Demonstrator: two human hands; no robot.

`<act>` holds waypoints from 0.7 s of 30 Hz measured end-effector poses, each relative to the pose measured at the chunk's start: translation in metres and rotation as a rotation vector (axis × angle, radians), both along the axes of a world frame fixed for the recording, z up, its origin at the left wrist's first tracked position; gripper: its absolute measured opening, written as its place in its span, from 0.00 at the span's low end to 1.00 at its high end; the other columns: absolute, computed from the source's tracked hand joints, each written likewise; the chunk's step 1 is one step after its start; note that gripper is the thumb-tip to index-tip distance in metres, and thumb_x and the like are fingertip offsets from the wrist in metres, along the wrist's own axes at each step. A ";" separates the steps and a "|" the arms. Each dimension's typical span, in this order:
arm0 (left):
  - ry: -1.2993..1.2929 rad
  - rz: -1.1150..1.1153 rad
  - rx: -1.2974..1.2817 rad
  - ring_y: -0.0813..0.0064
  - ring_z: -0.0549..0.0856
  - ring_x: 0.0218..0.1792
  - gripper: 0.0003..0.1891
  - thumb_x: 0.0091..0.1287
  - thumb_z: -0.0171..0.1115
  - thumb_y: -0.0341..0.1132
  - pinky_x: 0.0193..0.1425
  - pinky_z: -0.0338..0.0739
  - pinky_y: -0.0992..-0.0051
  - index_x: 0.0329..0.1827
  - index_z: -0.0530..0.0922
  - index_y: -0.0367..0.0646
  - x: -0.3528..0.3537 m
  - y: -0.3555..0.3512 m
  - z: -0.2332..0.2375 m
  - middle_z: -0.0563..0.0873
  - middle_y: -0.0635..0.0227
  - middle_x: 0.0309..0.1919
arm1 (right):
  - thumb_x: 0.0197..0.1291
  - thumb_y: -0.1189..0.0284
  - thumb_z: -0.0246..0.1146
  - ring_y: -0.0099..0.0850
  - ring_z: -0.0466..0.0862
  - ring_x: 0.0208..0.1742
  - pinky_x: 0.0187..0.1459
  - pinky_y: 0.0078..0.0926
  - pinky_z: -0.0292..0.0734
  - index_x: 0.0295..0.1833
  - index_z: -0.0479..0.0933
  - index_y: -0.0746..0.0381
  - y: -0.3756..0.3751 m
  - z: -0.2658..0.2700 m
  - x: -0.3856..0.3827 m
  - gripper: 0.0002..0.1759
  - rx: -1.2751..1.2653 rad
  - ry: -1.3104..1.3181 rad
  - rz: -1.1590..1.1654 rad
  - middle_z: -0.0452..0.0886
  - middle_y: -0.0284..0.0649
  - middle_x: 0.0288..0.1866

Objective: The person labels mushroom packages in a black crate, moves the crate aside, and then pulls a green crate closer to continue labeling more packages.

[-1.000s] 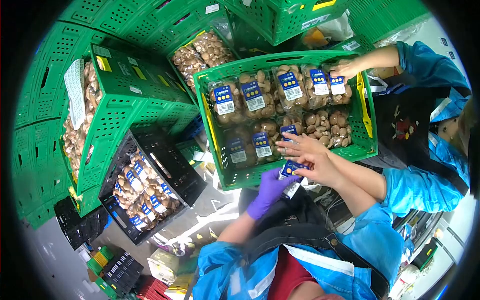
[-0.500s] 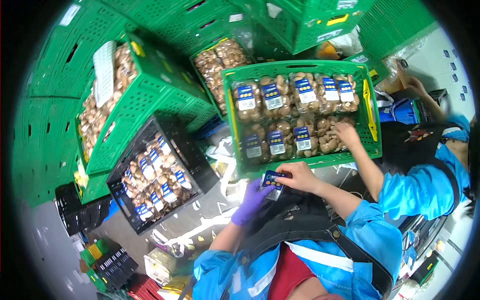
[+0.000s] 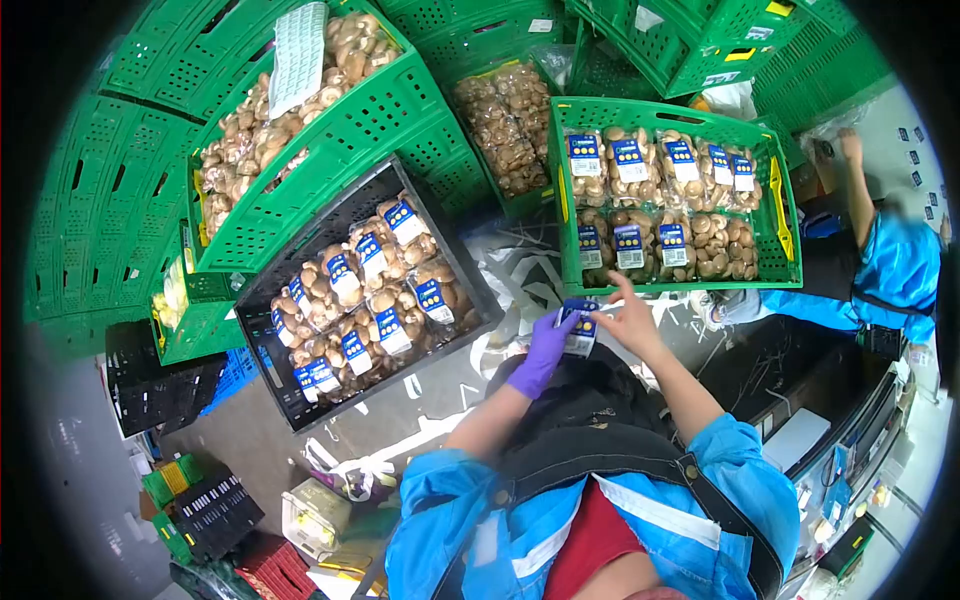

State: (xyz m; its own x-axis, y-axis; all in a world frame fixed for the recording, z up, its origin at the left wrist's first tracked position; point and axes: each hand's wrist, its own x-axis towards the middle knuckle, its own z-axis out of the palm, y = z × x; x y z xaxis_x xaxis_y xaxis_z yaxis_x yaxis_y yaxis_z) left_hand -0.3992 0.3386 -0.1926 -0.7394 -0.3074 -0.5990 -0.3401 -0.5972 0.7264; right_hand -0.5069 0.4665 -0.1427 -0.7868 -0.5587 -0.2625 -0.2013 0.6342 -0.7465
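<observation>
My left hand [image 3: 543, 352], in a purple glove, holds a strip of blue-and-white labels [image 3: 579, 328] just below the near rim of a green crate [image 3: 668, 288]. My bare right hand [image 3: 630, 322] pinches the same strip from the right, forefinger raised toward the crate. The crate holds two rows of wrapped mushroom packs [image 3: 660, 205], most bearing a blue label; the two at the near right show none.
A black crate of labelled mushroom packs [image 3: 365, 295] lies to the left. Behind it, green crates hold loose mushrooms [image 3: 275, 120] and bagged mushrooms [image 3: 505, 125]. Another person in a blue sleeve [image 3: 895, 265] stands at the right. White backing strips litter the floor [image 3: 505, 265].
My view has swung left and the crates have shifted right. The other person's hands have left the green crate and pulled back to the right. My hands stay on the label strip.
</observation>
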 end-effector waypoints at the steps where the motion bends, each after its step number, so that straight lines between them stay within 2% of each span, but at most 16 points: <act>1: 0.008 0.007 0.002 0.83 0.80 0.27 0.14 0.61 0.62 0.40 0.32 0.74 0.80 0.41 0.80 0.36 -0.007 -0.002 -0.002 0.84 0.70 0.28 | 0.48 0.67 0.68 0.28 0.80 0.26 0.29 0.26 0.74 0.64 0.61 0.55 0.002 0.001 -0.006 0.36 0.027 0.117 -0.051 0.77 0.37 0.35; 2: -0.005 -0.028 -0.025 0.81 0.81 0.27 0.14 0.62 0.62 0.40 0.32 0.74 0.80 0.42 0.80 0.37 -0.015 -0.004 -0.003 0.84 0.69 0.29 | 0.49 0.68 0.66 0.29 0.80 0.26 0.30 0.26 0.74 0.60 0.66 0.56 0.007 0.003 -0.011 0.30 0.022 0.023 -0.107 0.77 0.39 0.38; 3: -0.021 -0.060 -0.052 0.80 0.82 0.26 0.14 0.62 0.61 0.40 0.32 0.75 0.80 0.43 0.79 0.38 -0.022 -0.004 -0.009 0.84 0.68 0.29 | 0.49 0.68 0.66 0.29 0.80 0.26 0.30 0.26 0.74 0.60 0.66 0.56 0.010 0.001 -0.015 0.30 0.024 0.026 -0.093 0.77 0.39 0.38; 5: -0.025 0.003 -0.074 0.79 0.82 0.24 0.14 0.61 0.62 0.41 0.30 0.74 0.80 0.39 0.80 0.38 -0.031 -0.001 -0.025 0.83 0.68 0.26 | 0.51 0.70 0.65 0.29 0.80 0.27 0.31 0.25 0.74 0.57 0.70 0.56 0.014 -0.006 -0.022 0.25 -0.023 0.158 0.088 0.77 0.40 0.39; 6: -0.043 -0.010 -0.061 0.79 0.82 0.24 0.14 0.61 0.62 0.41 0.29 0.74 0.80 0.39 0.80 0.38 -0.033 -0.001 -0.030 0.83 0.68 0.26 | 0.56 0.66 0.60 0.35 0.77 0.27 0.32 0.30 0.73 0.54 0.73 0.56 0.009 0.000 -0.020 0.19 -0.088 0.195 0.156 0.76 0.41 0.35; 7: -0.061 -0.021 -0.052 0.79 0.82 0.24 0.14 0.61 0.62 0.41 0.29 0.74 0.80 0.38 0.81 0.37 -0.035 -0.002 -0.032 0.83 0.68 0.26 | 0.56 0.66 0.60 0.35 0.77 0.27 0.32 0.30 0.73 0.54 0.73 0.56 0.009 -0.002 -0.019 0.19 -0.096 0.191 0.173 0.76 0.41 0.35; 9: -0.062 0.044 -0.064 0.80 0.81 0.25 0.15 0.59 0.63 0.42 0.29 0.74 0.78 0.37 0.81 0.36 -0.039 0.000 -0.042 0.83 0.68 0.26 | 0.57 0.66 0.59 0.40 0.80 0.31 0.33 0.33 0.74 0.58 0.71 0.53 0.005 -0.011 -0.017 0.21 0.100 0.416 0.434 0.77 0.43 0.37; 10: -0.132 -0.054 -0.186 0.80 0.81 0.25 0.16 0.58 0.64 0.43 0.29 0.74 0.78 0.36 0.81 0.36 -0.041 -0.003 -0.046 0.84 0.68 0.26 | 0.58 0.64 0.57 0.44 0.79 0.32 0.33 0.37 0.73 0.61 0.69 0.49 0.005 -0.021 -0.017 0.23 0.140 0.286 0.448 0.78 0.45 0.34; 11: -0.215 -0.142 -0.305 0.80 0.81 0.26 0.17 0.58 0.65 0.44 0.30 0.74 0.77 0.36 0.81 0.36 -0.041 -0.006 -0.050 0.84 0.67 0.26 | 0.57 0.64 0.58 0.44 0.80 0.31 0.33 0.38 0.73 0.62 0.68 0.45 0.007 -0.029 -0.016 0.25 0.085 0.291 0.424 0.79 0.46 0.29; 13: -0.105 -0.019 -0.244 0.81 0.80 0.26 0.18 0.56 0.65 0.46 0.29 0.74 0.76 0.33 0.82 0.36 -0.039 0.002 -0.096 0.83 0.69 0.24 | 0.57 0.65 0.58 0.44 0.80 0.29 0.32 0.38 0.73 0.64 0.66 0.43 0.011 -0.032 -0.021 0.27 0.157 0.236 0.473 0.78 0.46 0.25; 15: -0.134 -0.041 -0.258 0.81 0.79 0.25 0.19 0.56 0.65 0.48 0.30 0.74 0.76 0.32 0.82 0.37 -0.035 -0.003 -0.052 0.83 0.67 0.23 | 0.56 0.66 0.58 0.43 0.79 0.27 0.31 0.37 0.72 0.65 0.66 0.44 0.013 -0.032 -0.030 0.28 0.186 0.166 0.528 0.77 0.46 0.23; 17: -0.028 -0.081 -0.441 0.83 0.79 0.25 0.18 0.56 0.65 0.48 0.31 0.74 0.76 0.33 0.83 0.39 -0.028 -0.008 -0.022 0.82 0.65 0.21 | 0.56 0.66 0.58 0.44 0.80 0.26 0.31 0.38 0.73 0.64 0.66 0.45 0.005 -0.024 -0.034 0.27 0.179 0.150 0.514 0.78 0.46 0.24; 19: -0.071 -0.096 -0.518 0.79 0.82 0.26 0.18 0.56 0.65 0.49 0.34 0.75 0.74 0.33 0.82 0.40 -0.031 -0.005 -0.032 0.82 0.61 0.22 | 0.56 0.68 0.57 0.44 0.77 0.23 0.30 0.38 0.71 0.67 0.63 0.45 0.000 -0.023 -0.031 0.31 0.155 0.138 0.564 0.75 0.46 0.20; 21: -0.028 -0.069 -0.546 0.68 0.84 0.29 0.20 0.55 0.65 0.51 0.36 0.76 0.69 0.33 0.81 0.40 -0.030 -0.003 -0.045 0.83 0.59 0.25 | 0.57 0.68 0.57 0.41 0.75 0.21 0.28 0.34 0.69 0.68 0.61 0.46 0.001 -0.023 -0.025 0.32 0.233 0.125 0.561 0.73 0.45 0.19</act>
State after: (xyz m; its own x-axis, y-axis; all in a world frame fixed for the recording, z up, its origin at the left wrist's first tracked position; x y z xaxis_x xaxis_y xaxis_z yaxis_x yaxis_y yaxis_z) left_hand -0.4290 0.3359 -0.2375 -0.7549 -0.5302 -0.3860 -0.3893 -0.1115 0.9144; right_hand -0.5314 0.4679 -0.1661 -0.4223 -0.8353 -0.3521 -0.6287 0.5497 -0.5501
